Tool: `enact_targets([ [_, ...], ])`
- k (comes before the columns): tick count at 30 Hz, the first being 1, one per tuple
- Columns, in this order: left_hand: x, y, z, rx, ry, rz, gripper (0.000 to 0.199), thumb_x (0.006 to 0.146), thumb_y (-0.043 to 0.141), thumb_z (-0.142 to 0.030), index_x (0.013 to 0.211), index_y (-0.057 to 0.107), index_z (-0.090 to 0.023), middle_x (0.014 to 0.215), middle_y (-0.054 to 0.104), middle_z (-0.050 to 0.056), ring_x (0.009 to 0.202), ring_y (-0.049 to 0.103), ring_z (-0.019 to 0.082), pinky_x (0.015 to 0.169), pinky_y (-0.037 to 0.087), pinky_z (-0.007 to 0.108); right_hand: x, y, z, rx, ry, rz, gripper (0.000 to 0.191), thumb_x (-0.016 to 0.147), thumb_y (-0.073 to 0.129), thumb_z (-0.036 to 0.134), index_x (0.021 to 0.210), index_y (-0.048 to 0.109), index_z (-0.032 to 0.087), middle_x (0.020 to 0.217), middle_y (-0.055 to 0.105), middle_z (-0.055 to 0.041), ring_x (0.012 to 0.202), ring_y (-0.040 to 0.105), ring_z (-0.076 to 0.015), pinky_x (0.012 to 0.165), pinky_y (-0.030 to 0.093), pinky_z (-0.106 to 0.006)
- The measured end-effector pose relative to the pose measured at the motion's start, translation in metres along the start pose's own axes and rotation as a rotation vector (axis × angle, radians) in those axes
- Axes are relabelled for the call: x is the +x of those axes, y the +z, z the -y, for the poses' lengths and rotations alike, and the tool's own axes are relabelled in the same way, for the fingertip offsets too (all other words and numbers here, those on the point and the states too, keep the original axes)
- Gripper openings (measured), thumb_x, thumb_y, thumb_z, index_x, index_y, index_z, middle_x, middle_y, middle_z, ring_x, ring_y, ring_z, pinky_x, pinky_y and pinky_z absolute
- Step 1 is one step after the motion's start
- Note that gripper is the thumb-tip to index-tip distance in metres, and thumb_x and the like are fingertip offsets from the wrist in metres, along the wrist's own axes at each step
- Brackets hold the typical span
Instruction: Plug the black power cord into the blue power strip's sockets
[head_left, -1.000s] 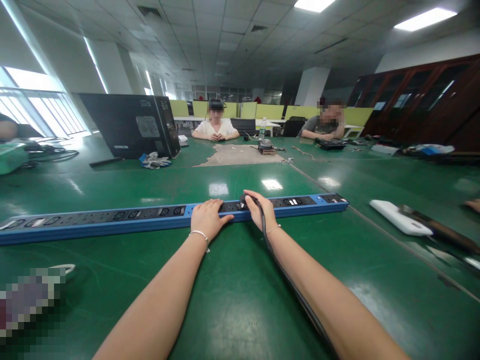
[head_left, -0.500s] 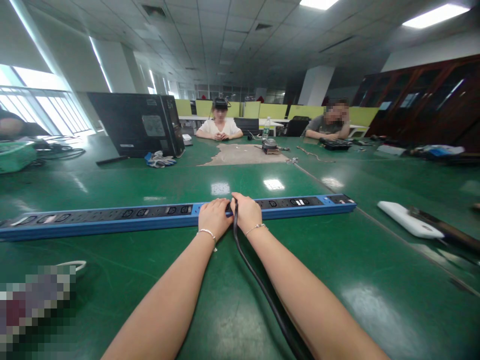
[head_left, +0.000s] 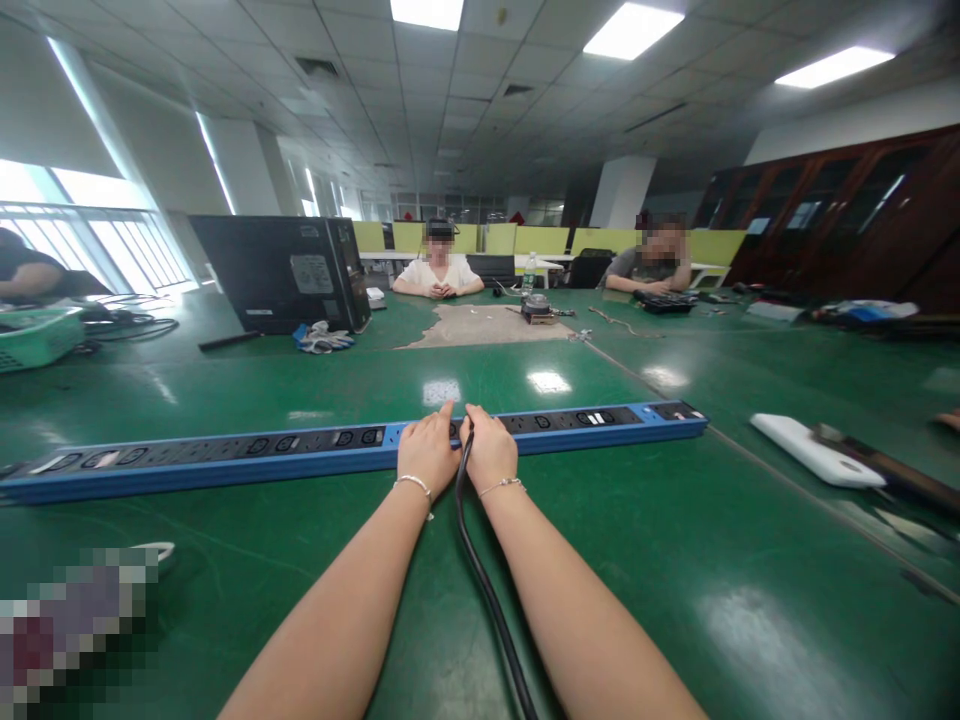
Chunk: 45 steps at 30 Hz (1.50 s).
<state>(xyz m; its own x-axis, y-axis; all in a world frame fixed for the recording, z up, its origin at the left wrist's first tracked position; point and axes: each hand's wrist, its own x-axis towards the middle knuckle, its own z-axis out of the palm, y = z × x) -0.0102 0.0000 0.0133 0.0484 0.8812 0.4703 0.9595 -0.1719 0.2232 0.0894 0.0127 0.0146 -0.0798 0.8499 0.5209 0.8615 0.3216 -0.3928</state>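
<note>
A long blue power strip (head_left: 210, 474) with black sockets lies across the green table in front of me. My left hand (head_left: 427, 450) grips the strip near its middle, fingers laid over its top. Close beside it, my right hand (head_left: 490, 450) is closed around the end of a black power cord (head_left: 480, 565), right at the sockets. The plug itself is hidden between my two hands, so how far it sits in the socket cannot be seen. From there the cord hangs toward me between my forearms.
A black computer case (head_left: 277, 275) stands at back left beside grey-blue gloves (head_left: 324, 338). A green basket (head_left: 37, 340) is at far left. White and dark tools (head_left: 817, 450) lie at right, a blurred-out object (head_left: 67, 620) at near left. Two people sit opposite; another is at left.
The view has tilted up slightly. My left fingers have straightened a little, and the cord has swung left. Both hands stay at the same place on the strip.
</note>
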Motion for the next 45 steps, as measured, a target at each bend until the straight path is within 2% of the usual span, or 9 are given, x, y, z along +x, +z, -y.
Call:
enact_targets([
  [6, -0.001, 0.007, -0.002, -0.067, 0.198, -0.006, 0.049, 0.087, 0.039, -0.024, 0.135, 0.035, -0.029, 0.128, 0.056, 0.003, 0.116, 0.051, 0.016, 0.101, 0.033, 0.035, -0.007, -0.016, -0.019, 0.074, -0.120, 0.148, 0.046, 0.085, 0.040, 0.019, 0.131, 0.044, 0.017, 0.129, 0.054, -0.0097, 0.119, 0.049, -0.0191, 0.104, 0.033, -0.037],
  [12, 0.001, 0.011, -0.005, -0.094, 0.183, 0.014, 0.046, 0.086, 0.044, -0.025, 0.132, 0.041, -0.027, 0.129, 0.056, 0.003, 0.113, 0.053, 0.017, 0.095, 0.039, 0.034, -0.010, -0.024, -0.041, 0.131, -0.232, 0.271, 0.061, 0.080, 0.040, 0.017, 0.140, 0.029, 0.010, 0.131, 0.051, -0.0133, 0.118, 0.050, -0.0187, 0.107, 0.030, -0.038],
  [19, 0.006, 0.006, -0.015, -0.088, 0.093, 0.032, 0.034, 0.087, 0.046, -0.027, 0.120, 0.051, -0.028, 0.114, 0.065, 0.002, 0.105, 0.058, 0.016, 0.090, 0.042, 0.032, -0.017, -0.014, -0.051, -0.042, -0.225, 0.188, 0.065, 0.071, 0.044, 0.007, 0.136, 0.038, 0.011, 0.142, 0.038, -0.0124, 0.135, 0.027, -0.0217, 0.110, 0.023, -0.041],
  [26, 0.008, 0.012, -0.019, -0.098, 0.056, -0.012, 0.025, 0.088, 0.044, -0.030, 0.110, 0.055, -0.027, 0.101, 0.067, 0.002, 0.096, 0.060, 0.018, 0.083, 0.043, 0.031, -0.015, -0.017, -0.055, -0.086, -0.198, 0.175, 0.062, 0.072, 0.045, 0.007, 0.133, 0.044, 0.022, 0.139, 0.043, -0.0065, 0.131, 0.034, -0.0223, 0.108, 0.025, -0.041],
  [29, 0.010, 0.015, -0.018, -0.214, 0.025, -0.085, 0.026, 0.087, 0.045, -0.034, 0.110, 0.054, -0.024, 0.100, 0.067, 0.003, 0.095, 0.061, 0.018, 0.084, 0.044, 0.030, -0.016, -0.014, -0.053, -0.063, -0.165, 0.127, 0.065, 0.071, 0.046, 0.009, 0.135, 0.041, 0.019, 0.136, 0.047, -0.0065, 0.128, 0.036, -0.0212, 0.109, 0.021, -0.041],
  [33, 0.013, 0.009, -0.015, -0.366, -0.096, -0.307, 0.030, 0.088, 0.043, -0.036, 0.113, 0.052, -0.021, 0.108, 0.064, 0.005, 0.099, 0.059, 0.018, 0.087, 0.044, 0.030, -0.018, -0.011, -0.053, -0.050, -0.166, 0.124, 0.060, 0.071, 0.045, 0.012, 0.131, 0.044, 0.012, 0.136, 0.047, -0.0086, 0.128, 0.036, -0.0209, 0.110, 0.019, -0.039],
  [37, 0.012, -0.005, 0.005, -0.375, -0.194, -0.313, 0.033, 0.086, 0.045, -0.041, 0.113, 0.051, -0.023, 0.103, 0.065, 0.004, 0.094, 0.061, 0.019, 0.084, 0.046, 0.032, -0.018, -0.010, -0.055, -0.069, -0.187, 0.130, 0.056, 0.072, 0.046, 0.014, 0.128, 0.048, 0.013, 0.138, 0.045, -0.0077, 0.129, 0.034, -0.0214, 0.110, 0.017, -0.039],
  [41, 0.008, -0.021, 0.046, -0.356, -0.337, -0.312, 0.036, 0.083, 0.049, -0.042, 0.115, 0.050, -0.024, 0.096, 0.067, 0.005, 0.087, 0.063, 0.020, 0.079, 0.048, 0.033, -0.018, -0.008, -0.055, -0.088, -0.186, 0.123, 0.057, 0.072, 0.048, 0.016, 0.128, 0.048, 0.013, 0.138, 0.044, -0.0089, 0.129, 0.034, -0.0217, 0.110, 0.017, -0.039],
  [45, -0.004, -0.032, 0.078, -0.267, -0.295, -0.179, 0.036, 0.082, 0.050, -0.039, 0.114, 0.050, -0.023, 0.094, 0.067, 0.006, 0.083, 0.065, 0.021, 0.075, 0.049, 0.033, -0.016, -0.006, -0.054, -0.106, -0.182, 0.125, 0.056, 0.073, 0.047, 0.016, 0.129, 0.048, 0.014, 0.139, 0.043, -0.0084, 0.130, 0.034, -0.0213, 0.109, 0.017, -0.039],
])
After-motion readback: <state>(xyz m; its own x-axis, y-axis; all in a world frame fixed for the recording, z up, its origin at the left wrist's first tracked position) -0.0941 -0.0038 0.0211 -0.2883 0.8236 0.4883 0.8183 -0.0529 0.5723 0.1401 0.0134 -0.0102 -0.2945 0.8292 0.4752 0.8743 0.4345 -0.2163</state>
